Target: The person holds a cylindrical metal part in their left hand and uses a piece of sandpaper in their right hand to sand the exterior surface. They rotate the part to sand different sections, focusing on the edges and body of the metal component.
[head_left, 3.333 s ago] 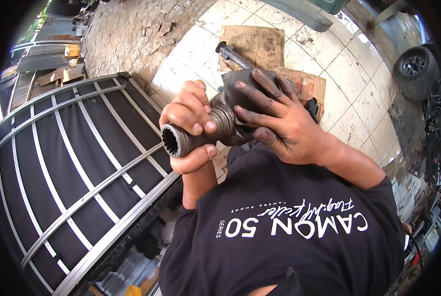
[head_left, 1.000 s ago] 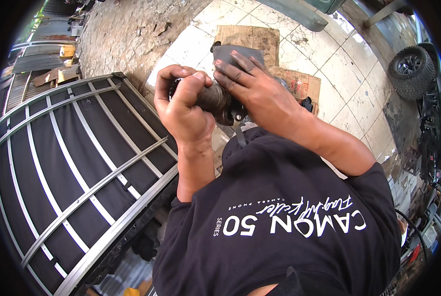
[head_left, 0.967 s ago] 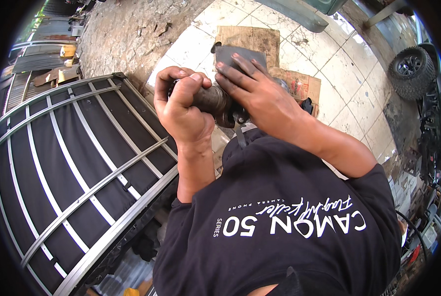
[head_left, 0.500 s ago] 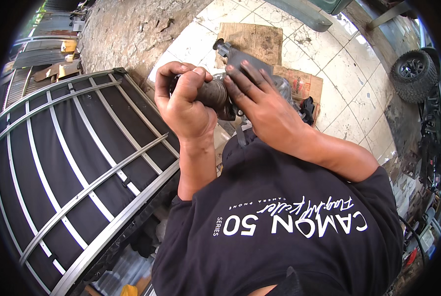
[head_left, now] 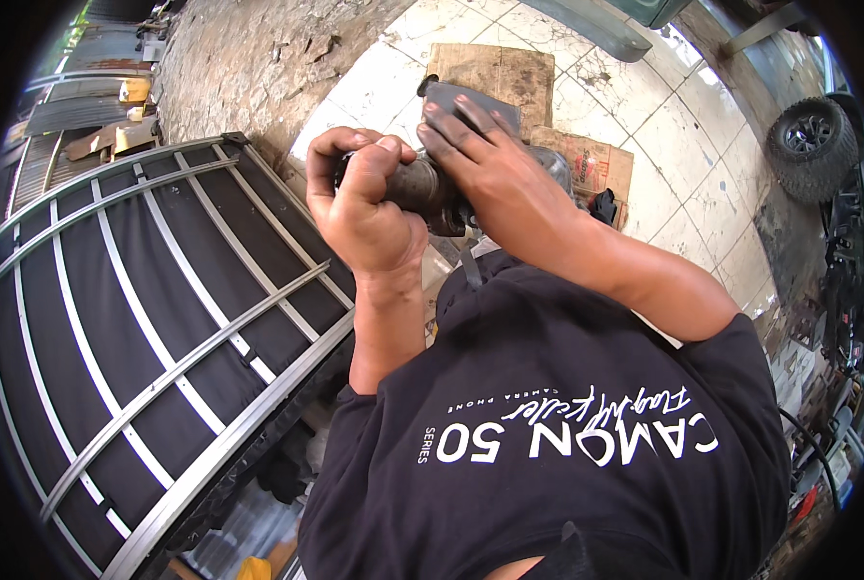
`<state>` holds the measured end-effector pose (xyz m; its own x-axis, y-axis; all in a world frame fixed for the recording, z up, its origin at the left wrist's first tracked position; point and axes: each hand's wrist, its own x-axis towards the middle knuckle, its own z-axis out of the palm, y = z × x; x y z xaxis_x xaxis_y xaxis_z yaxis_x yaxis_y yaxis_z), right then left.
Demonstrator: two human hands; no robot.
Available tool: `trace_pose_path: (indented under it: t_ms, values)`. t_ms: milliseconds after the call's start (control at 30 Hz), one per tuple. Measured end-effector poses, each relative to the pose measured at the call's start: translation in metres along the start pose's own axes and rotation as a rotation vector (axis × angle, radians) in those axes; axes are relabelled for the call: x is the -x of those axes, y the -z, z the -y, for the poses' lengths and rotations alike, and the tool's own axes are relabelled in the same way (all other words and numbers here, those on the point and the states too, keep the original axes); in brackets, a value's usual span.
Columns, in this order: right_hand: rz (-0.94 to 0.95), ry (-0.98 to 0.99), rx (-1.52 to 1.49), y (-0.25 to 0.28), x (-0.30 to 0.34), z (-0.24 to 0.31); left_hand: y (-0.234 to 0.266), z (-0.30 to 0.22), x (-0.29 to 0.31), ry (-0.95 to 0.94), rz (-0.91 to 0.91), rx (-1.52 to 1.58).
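- Since half a second earlier, our right hand had slid up and leftward with the grey sheet, which covered more of the black-ended rod beyond the fingertips; our left hand had barely moved.
- In the head view, the only one we had, our left fingers were clamped round the dark metal part, which ran from inside their curl toward the right fingers; the thumb lay over its top.
- Our right fingers were stretched flat on the grey sheet, slightly apart, their skin darkened. We could not tell how firmly they pressed or where the sheet met the metal part, since the hand hid that side.
- Past the right fingertips lay brown cardboard on the tiled floor; well left of the left fingers was a slatted frame, and far right of the right fingers, a wheel.
- As for progress, we judged the work under way: the part was already gripped, the sheet already under the other hand, and neither set down. Nothing visible told us how much remained.
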<state>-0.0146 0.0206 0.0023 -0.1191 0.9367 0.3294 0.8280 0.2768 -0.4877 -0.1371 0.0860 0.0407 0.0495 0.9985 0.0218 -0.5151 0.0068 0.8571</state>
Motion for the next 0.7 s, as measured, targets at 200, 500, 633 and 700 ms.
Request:
trace_pose_path:
  t_ms: [200,500,633,700]
  values:
    - [-0.02,-0.018,0.027,0.005,0.018,0.012,0.0,0.003,-0.004,0.007,-0.02,-0.013]
    - [-0.073,-0.022,-0.245,0.014,-0.015,-0.018,0.013,0.006,-0.002,0.048,0.041,0.105]
    - [-0.062,-0.343,-0.514,0.031,0.008,-0.04,0.018,0.003,-0.003,0.112,0.124,0.204]
    - [-0.054,-0.482,-0.726,0.042,0.013,-0.037,0.022,0.001,-0.004,0.129,0.139,0.25]
